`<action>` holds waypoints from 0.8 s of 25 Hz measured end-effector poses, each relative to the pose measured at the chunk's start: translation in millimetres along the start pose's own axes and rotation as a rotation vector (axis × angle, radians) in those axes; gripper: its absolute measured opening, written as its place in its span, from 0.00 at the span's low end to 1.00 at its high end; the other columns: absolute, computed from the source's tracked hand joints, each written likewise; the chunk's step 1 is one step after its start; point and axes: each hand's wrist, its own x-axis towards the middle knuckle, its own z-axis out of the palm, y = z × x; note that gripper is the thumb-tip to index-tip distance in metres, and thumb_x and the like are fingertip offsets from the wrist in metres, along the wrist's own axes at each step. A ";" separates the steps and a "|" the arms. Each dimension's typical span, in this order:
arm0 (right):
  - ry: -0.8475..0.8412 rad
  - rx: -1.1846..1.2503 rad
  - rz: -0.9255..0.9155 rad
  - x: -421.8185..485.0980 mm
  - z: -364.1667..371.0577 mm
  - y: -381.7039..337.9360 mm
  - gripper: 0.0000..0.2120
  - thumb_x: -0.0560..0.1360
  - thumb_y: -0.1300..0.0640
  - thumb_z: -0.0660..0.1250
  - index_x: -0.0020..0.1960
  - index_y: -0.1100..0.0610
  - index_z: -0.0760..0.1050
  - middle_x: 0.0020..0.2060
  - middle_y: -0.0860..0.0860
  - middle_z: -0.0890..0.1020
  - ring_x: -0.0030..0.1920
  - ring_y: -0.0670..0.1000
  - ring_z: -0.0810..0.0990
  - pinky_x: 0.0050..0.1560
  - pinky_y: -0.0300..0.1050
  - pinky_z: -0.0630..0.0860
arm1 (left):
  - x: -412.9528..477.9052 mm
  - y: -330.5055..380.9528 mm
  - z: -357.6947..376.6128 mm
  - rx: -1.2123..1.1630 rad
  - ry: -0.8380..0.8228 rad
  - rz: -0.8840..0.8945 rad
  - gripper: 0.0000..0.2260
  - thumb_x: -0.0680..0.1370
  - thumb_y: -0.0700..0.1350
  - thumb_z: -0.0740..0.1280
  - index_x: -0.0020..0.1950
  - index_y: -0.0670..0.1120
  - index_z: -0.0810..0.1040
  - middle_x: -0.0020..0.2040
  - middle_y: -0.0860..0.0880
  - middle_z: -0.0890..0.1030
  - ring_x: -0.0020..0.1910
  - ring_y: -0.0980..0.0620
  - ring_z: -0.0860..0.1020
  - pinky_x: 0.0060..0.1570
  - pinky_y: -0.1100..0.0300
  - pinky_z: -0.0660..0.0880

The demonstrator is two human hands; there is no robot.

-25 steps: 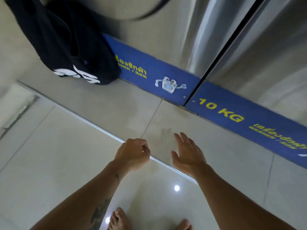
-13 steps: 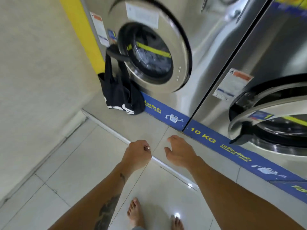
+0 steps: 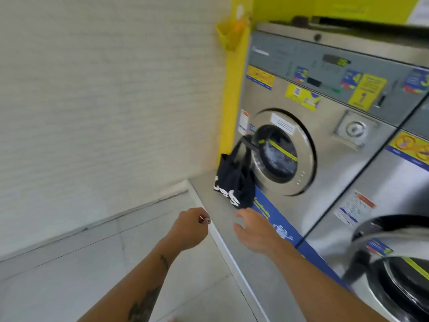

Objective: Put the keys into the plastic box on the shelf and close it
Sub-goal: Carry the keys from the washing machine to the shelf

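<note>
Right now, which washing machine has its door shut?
The left washing machine, with the black bag hanging at its round door. The right machine's door stands swung open.

The black bag (image 3: 234, 182) hangs from the door handle of the washing machine (image 3: 313, 135) and rests on the raised grey step (image 3: 220, 214), blocking the lower left of the door. Left of the bag the floor (image 3: 139, 252) and the cream wall (image 3: 104, 101) leave wide open room. Below the bag the step lies bare toward the viewer. Right of the bag, the machine fronts form a solid wall, and a second door (image 3: 394, 247) stands swung out, narrowing the passage there.
</note>
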 end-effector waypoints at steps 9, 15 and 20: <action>-0.153 -0.087 -0.452 -27.9 47.5 -208.2 0.22 0.77 0.46 0.60 0.69 0.52 0.70 0.67 0.47 0.74 0.67 0.50 0.72 0.66 0.47 0.68 | -145.6 -99.4 -141.8 -0.216 0.377 -0.219 0.08 0.75 0.41 0.62 0.45 0.50 0.81 0.37 0.54 0.75 0.31 0.53 0.73 0.28 0.64 0.70; -0.249 -0.156 -0.723 -81.7 138.4 -394.5 0.21 0.78 0.47 0.60 0.70 0.51 0.69 0.67 0.47 0.74 0.66 0.50 0.72 0.65 0.48 0.70 | -277.9 -228.0 -244.8 -0.259 0.597 -0.384 0.08 0.76 0.41 0.62 0.46 0.49 0.80 0.38 0.52 0.77 0.32 0.53 0.74 0.31 0.62 0.71; -0.302 -0.173 -0.914 -141.9 219.1 -547.0 0.21 0.79 0.48 0.60 0.71 0.52 0.68 0.68 0.48 0.73 0.67 0.51 0.71 0.66 0.49 0.69 | -390.7 -330.0 -334.0 -0.147 0.744 -0.502 0.10 0.74 0.40 0.60 0.43 0.52 0.79 0.39 0.53 0.79 0.36 0.53 0.77 0.34 0.62 0.74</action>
